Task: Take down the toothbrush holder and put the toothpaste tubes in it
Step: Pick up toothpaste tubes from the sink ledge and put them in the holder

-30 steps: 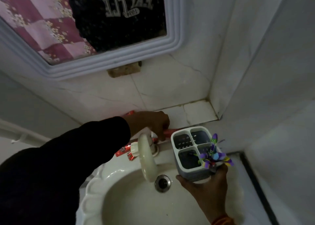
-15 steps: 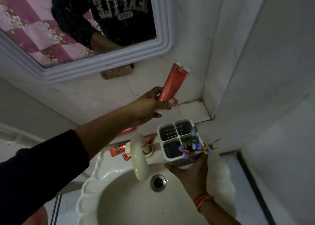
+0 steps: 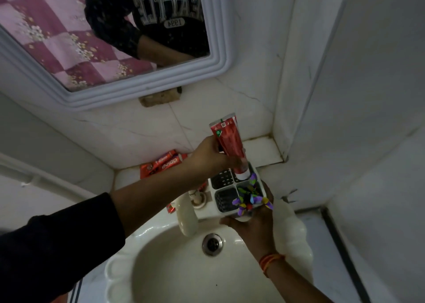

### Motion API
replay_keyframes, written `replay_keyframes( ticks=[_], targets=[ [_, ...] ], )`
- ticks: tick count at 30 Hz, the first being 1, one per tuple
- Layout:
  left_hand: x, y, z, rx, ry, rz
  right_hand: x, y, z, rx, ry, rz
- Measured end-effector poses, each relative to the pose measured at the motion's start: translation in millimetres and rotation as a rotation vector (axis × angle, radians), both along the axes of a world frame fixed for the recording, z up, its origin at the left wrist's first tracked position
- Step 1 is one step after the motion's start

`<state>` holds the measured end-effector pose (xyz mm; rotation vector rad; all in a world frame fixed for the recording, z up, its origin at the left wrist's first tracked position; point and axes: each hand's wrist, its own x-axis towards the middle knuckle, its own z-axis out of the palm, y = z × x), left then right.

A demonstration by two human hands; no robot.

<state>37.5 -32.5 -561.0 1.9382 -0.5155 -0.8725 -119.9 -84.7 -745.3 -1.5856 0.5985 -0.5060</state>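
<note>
My right hand (image 3: pixel 254 224) grips a white toothbrush holder (image 3: pixel 224 196) with four compartments from below, above the basin's back edge. A purple and yellow decoration (image 3: pixel 251 198) hangs on its near right corner. My left hand (image 3: pixel 207 156) holds a red toothpaste tube (image 3: pixel 230 141) upright, cap down, with the white cap entering the far right compartment. More red toothpaste tubes (image 3: pixel 162 163) lie on the ledge behind the tap, and another red piece (image 3: pixel 170 208) shows left of the tap.
A cream tap (image 3: pixel 186 217) arches over the white sink (image 3: pixel 184 268) with its drain (image 3: pixel 212 244). A white-framed mirror (image 3: pixel 142 89) hangs above on the tiled wall. A wall corner closes in on the right.
My left hand picked a red tube off the ledge, raised it, then brought it down cap first into the holder's far right compartment. My right hand kept the holder roughly in place.
</note>
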Motion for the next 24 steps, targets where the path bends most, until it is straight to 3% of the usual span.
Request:
replay_keyframes(
  ticks=[4,9,17,24],
  targets=[
    [-11.6,-4.0,-1.5,0.071,-0.188,0.063,-0.3,-2.9,6.3,0.048,-0.036,0.012],
    [-29.2,2.0,-6.0,0.144,-0.462,-0.102,-1.7,-3.7,9.3,0.055,-0.026,0.026],
    [-19.4,-1.1,2.3,0.248,-0.556,-0.177,-6.0,-8.2,13.2,0.033,-0.047,0.037],
    [19.9,29.3,18.1,0.339,-0.701,-0.096,-5.9,-9.8,10.7,0.01,-0.069,0.058]
  ],
)
